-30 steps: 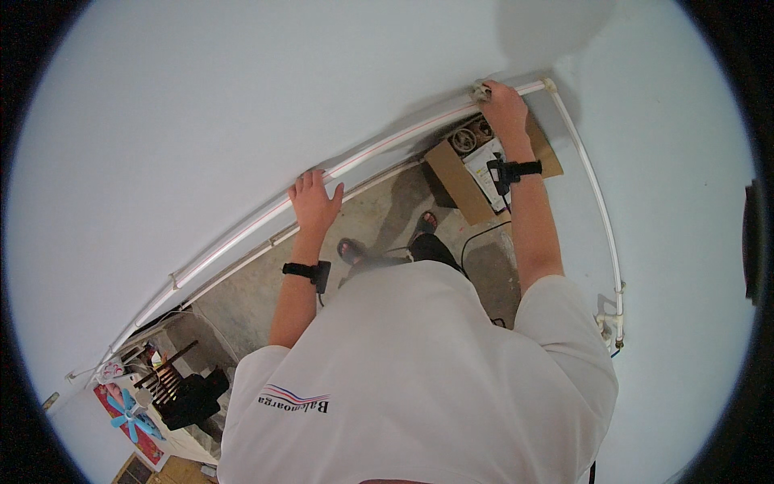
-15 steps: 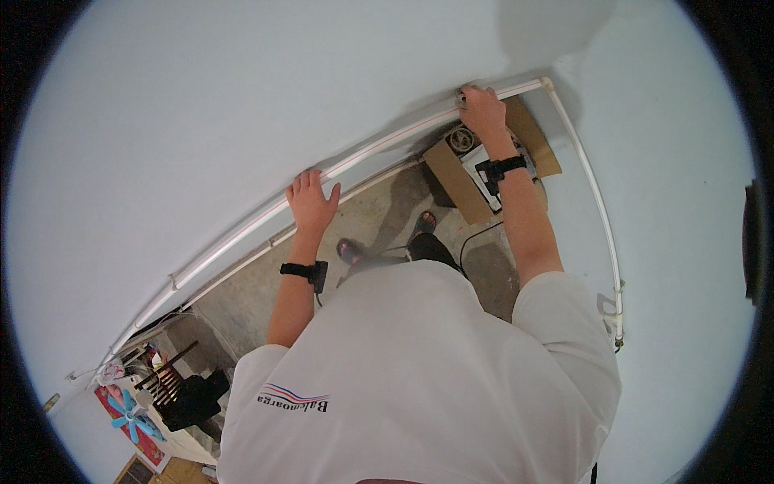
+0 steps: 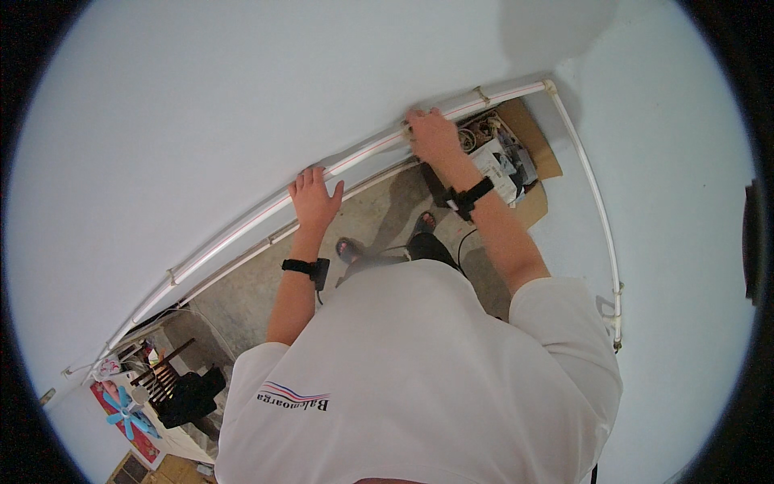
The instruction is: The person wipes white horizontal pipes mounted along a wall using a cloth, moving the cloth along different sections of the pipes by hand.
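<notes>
Pipe (image 3: 367, 152) along the wall (image 3: 266, 89)

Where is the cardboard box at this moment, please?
In the head view, the box is right of centre, below the pipe, right of the right hand.

clear pipe (image 3: 367, 153) mid-span, bracket (image 3: 482, 96) near corner fitting (image 3: 550, 86)

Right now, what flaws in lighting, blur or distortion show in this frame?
Head view: fisheye curvature seems to bow the white pipe, with dark vignetting at the rim; head view: the right hand looks motion-blurred, the left hand crisper; head view: a soft grey shadow falls on the upper wall.
</notes>
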Demonstrator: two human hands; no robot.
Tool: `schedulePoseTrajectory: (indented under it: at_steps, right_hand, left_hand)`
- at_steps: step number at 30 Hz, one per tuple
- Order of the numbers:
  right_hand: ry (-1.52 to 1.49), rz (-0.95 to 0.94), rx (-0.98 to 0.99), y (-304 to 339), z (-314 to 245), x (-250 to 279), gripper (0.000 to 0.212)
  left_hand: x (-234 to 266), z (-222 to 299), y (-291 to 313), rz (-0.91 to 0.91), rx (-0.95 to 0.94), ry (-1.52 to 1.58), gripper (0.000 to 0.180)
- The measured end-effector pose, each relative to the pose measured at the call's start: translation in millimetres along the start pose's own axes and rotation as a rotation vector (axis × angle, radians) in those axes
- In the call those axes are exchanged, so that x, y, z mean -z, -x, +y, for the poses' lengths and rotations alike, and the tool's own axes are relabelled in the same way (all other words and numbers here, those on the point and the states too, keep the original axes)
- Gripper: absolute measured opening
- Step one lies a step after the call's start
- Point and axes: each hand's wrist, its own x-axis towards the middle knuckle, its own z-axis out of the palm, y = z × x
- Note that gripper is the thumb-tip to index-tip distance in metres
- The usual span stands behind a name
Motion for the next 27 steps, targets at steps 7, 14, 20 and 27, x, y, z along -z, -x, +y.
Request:
schedulePoseTrajectory:
  at_steps: [7, 14, 20, 27]
  right_hand:
    - [-0.119, 0.031, 0.118, 14, -59, -13, 0.038]
    - [-0.228, 0.117, -0.01, 15, -20, 1, 0.033]
    - [-0.12, 0.149, -0.248, 4, 65, 5, 0.041]
    - [-0.145, 0.227, -0.402, 13, 106, 17, 0.049]
  left_hand:
    - [-1, 2, -1, -0.02, -0.006, 0.018, 0.049]
    - [0, 2, -1, -0.002, 0.0, -0.003, 0.05]
    - [0, 2, -3, -0.007, 0.006, -0.016, 0.05]
    - [0, 1, -1, -0.003, -0.002, -0.023, 0.049]
